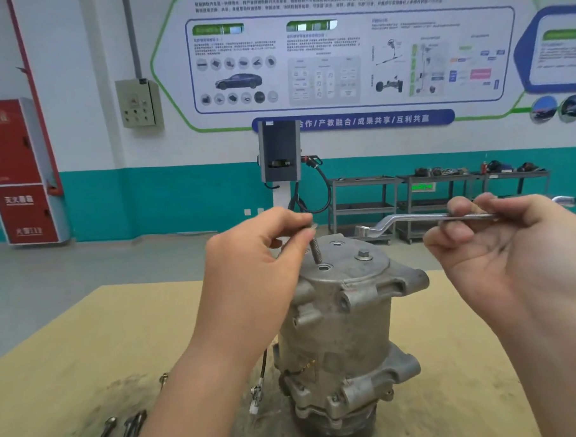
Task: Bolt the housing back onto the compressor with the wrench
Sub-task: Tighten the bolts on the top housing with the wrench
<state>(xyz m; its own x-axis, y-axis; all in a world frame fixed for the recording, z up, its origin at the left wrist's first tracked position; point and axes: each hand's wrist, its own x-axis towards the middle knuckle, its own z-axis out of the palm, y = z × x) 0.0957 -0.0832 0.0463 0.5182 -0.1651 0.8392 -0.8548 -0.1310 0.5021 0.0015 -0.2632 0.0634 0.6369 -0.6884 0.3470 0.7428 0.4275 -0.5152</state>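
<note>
A grey metal compressor (pixel 338 341) stands upright on the table, with the round housing (pixel 348 265) on top. One bolt head (pixel 363 255) sits in the housing at the right. My left hand (pixel 255 256) pinches a long threaded bolt (pixel 316 250) by its head, tip tilted just above an empty hole (pixel 323 267). My right hand (pixel 512 251) holds a chrome ring wrench (pixel 412 220) level, its ring end hovering above the housing's far right edge.
Several loose bolts (pixel 124 428) lie on the tan tabletop (pixel 87 342) at the front left. A wire with a white connector (pixel 256 394) hangs beside the compressor. Metal carts (pixel 437 195) and a charging post (pixel 279 152) stand far behind.
</note>
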